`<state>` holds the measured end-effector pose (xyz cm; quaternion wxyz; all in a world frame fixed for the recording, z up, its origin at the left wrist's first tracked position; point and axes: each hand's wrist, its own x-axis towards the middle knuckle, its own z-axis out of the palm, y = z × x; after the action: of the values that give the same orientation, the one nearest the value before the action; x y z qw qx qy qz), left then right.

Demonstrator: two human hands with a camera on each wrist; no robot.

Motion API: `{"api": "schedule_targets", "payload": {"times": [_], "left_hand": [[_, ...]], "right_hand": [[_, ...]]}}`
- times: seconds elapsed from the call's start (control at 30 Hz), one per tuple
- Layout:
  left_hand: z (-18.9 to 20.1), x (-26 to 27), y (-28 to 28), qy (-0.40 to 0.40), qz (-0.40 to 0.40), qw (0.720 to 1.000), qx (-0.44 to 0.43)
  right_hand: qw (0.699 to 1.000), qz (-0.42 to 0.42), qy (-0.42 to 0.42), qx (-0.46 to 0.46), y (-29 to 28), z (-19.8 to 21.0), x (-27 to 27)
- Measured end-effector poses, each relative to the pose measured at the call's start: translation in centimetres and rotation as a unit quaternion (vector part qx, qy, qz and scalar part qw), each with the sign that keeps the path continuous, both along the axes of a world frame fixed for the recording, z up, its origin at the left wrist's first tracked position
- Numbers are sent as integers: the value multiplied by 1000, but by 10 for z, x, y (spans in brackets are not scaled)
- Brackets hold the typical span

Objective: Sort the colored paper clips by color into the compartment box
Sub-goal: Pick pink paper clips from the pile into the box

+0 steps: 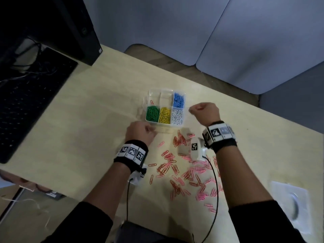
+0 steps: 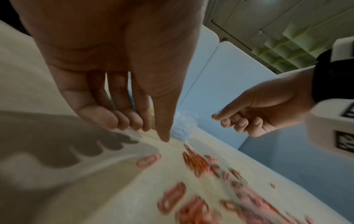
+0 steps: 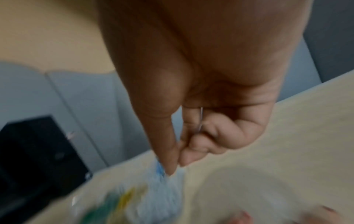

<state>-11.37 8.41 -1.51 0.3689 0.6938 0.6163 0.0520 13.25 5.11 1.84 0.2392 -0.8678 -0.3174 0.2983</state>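
Red and pink clips [image 1: 182, 172] lie on the counter [image 1: 91, 137] behind both hands, so with left hand [image 1: 140, 133] relaxed, clenched right hand [image 1: 204, 111] should probably drop any clip into the compartment box [image 1: 164, 107] between them.

Right wrist view is motion-blurred: compartment box [image 3: 134, 201] at bottom centre is just green, yellow and blue smears, no dividers readable. Right hand [image 3: 201, 121] has fingers curled with a thin pale sliver between them, can't identify it. Left wrist view: red and pink clips [image 2: 201, 174] at lower right are smeared, can't count them; left hand [image 2: 114, 91] hides most of the box. Head view: keyboard [image 1: 26, 102] is cut off by the left edge.
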Motion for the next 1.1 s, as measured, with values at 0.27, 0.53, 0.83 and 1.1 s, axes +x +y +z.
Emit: {"api": "schedule_targets", "payload": {"times": [0.27,0.53,0.83,1.1], "left_hand": [[-18,33,-40,5,-25,999,-45],[-13,44,-50,-15,-88,996,4],[-20,61,-53,-119,-55,990,-46],[-14,64,-69,-153,19,988,-16]], "right_hand": [[979,182,-66,-64,-83,-37,-40],[978,180,-108,-13,-93,-57,-59],[978,198,-68,-22,-120,-56,-60],[909,-138,363,147,-126,-45,-13]]}}
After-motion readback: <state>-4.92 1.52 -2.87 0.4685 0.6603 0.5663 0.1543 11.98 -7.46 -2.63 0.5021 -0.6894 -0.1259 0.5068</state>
